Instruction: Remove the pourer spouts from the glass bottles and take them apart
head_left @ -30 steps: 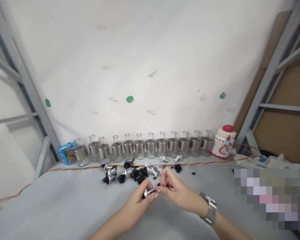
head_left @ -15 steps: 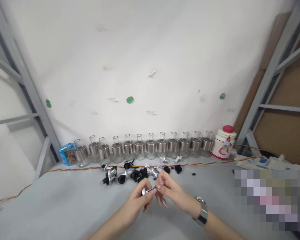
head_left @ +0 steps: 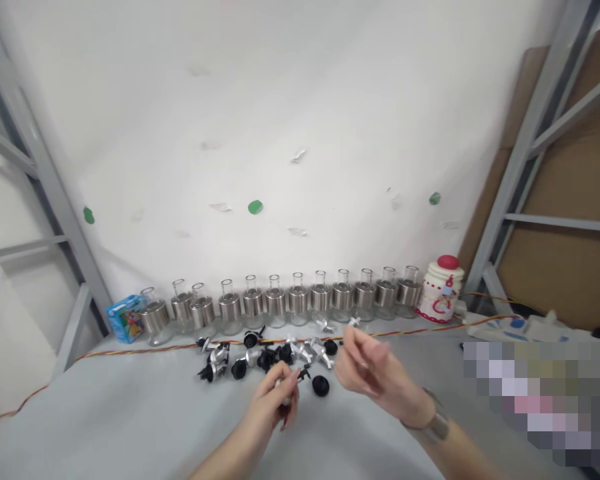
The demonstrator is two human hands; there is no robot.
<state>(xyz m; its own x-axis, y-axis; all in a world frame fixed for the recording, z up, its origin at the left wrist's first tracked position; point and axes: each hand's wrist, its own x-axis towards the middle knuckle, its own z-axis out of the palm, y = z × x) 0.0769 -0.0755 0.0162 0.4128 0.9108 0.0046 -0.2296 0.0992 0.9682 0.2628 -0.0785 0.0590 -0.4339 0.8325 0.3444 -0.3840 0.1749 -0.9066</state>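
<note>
My left hand (head_left: 275,397) is closed around a small silver and black bottle pourer (head_left: 280,383), mostly hidden by the fingers. A black bit shows just past its fingertips; whether it belongs to the pourer is unclear. Apart from it, my right hand (head_left: 375,373) is raised with bent fingers, smeared by motion, so I cannot make out whether it holds anything. Between the hands lies a round black cap (head_left: 321,385) on the grey table. Beyond them is a loose pile of silver and black pourer parts (head_left: 267,359), with silver spouts (head_left: 319,350) at its right side.
A row of glass bottles with metal collars (head_left: 275,301) lines the wall. A blue box (head_left: 125,319) stands at its left end, a cream jar with a red lid (head_left: 439,293) at its right. A red and yellow cord (head_left: 400,331) crosses the table. White equipment (head_left: 535,327) lies farther right.
My hands have come apart: the right one has moved right and slightly up, away from the pourer in my left hand. The round black cap between them now shows. The view has shifted slightly.
</note>
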